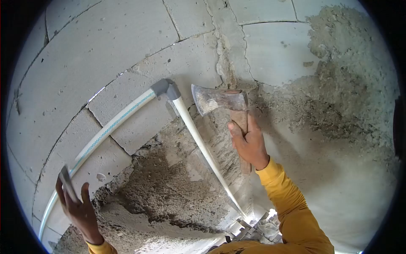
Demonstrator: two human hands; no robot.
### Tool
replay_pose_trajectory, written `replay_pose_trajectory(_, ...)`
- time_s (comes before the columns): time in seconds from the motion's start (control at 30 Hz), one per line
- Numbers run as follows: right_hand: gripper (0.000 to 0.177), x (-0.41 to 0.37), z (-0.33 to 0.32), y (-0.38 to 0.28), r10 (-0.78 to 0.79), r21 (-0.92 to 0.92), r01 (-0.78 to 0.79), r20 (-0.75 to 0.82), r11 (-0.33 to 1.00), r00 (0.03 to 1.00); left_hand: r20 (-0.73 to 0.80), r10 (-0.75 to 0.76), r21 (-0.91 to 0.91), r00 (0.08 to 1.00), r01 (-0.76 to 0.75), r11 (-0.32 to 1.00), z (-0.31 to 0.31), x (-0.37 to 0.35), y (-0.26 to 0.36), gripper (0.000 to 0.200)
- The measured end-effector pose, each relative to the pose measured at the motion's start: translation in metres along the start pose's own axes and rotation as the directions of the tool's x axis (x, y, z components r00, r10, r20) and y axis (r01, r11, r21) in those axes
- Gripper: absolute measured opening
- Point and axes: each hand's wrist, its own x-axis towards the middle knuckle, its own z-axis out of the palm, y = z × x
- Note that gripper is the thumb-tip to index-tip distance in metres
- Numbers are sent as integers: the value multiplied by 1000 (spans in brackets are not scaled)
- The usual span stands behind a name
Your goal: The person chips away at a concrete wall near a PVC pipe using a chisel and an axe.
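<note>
A hatchet (218, 100) with a worn, stained steel head is in my right hand (250, 142), which is wrapped round its wooden handle (240, 120). Its blade points left, close to the grey elbow fitting (165, 87) of a white pipe. At lower left, my left hand (79, 211) has its fingers about a short, flat grey piece (69, 184), smeared by motion. That hand overlaps the long white pipe with a blue-green printed line (112, 125). From the elbow, a second white pipe (198, 137) runs down toward the bottom.
Pale block wall (127, 38) with dark joints fills the upper left. Rough mortar (344, 80) covers part of the right side. Below the pipes lies a broken, crumbly patch (169, 190). Grey rubble-like pieces (262, 228) show near the bottom middle, beside my yellow sleeve (292, 207).
</note>
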Motion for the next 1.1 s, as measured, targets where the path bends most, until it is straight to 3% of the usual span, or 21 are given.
replay_pose_trajectory(0.03,35,3,-1,3,-16,-8,16,16,1000,1000,70,-111,-30,991,113,993,4,-1,-3,51)
replay_pose_trajectory(0.07,35,5,-2,4,-24,0,24,29,1000,999,55,8,10,998,-9,1000,8,4,-1,50)
replay_pose_trajectory(0.2,35,14,-9,1,5,115,-13,68,993,998,53,-69,14,996,69,998,12,17,10,37)
replay_pose_trajectory(0.3,35,17,-11,5,-81,192,90,-52,977,995,118,-84,60,990,77,995,10,23,3,31)
replay_pose_trajectory(0.33,38,15,-13,-2,-39,260,53,-60,964,997,118,-67,59,991,61,996,11,26,3,29)
replay_pose_trajectory(0.43,26,17,-5,2,-115,373,186,-205,909,972,92,-13,57,996,8,998,11,27,0,25)
replay_pose_trajectory(0.47,21,17,-3,0,-86,359,167,-232,918,969,62,12,59,998,-16,998,12,24,-3,24)
replay_pose_trajectory(0.57,26,19,12,12,-34,424,104,-170,900,985,33,37,71,999,-39,997,6,20,-4,24)
replay_pose_trajectory(0.67,36,34,23,29,-212,-4,213,78,977,974,53,-21,55,998,18,998,-2,16,1,27)
replay_pose_trajectory(0.77,39,42,6,24,-264,56,259,126,964,956,70,-87,16,994,86,996,-5,14,2,27)
replay_pose_trajectory(0.8,36,38,1,8,-272,51,271,27,961,962,79,-105,1,991,105,994,-5,13,0,26)
replay_pose_trajectory(0.9,39,19,14,9,112,502,4,-201,865,973,45,-61,5,997,60,998,-5,12,2,25)
replay_pose_trajectory(0.93,31,21,25,18,47,577,97,-230,811,972,52,-79,6,996,79,997,-7,12,4,26)
replay_pose_trajectory(1.0,34,32,37,26,-237,164,251,-103,954,966,44,-81,2,996,81,997,-6,12,3,26)
replay_pose_trajectory(1.03,36,34,37,25,-341,-52,341,6,939,940,49,-79,-4,996,80,997,-5,11,2,26)
replay_pose_trajectory(1.07,35,33,26,21,-182,-14,184,116,983,976,50,-68,-18,996,69,997,-3,10,-1,26)
replay_pose_trajectory(1.1,34,37,21,23,-173,18,173,87,985,981,26,-46,-16,999,47,999,0,10,0,27)
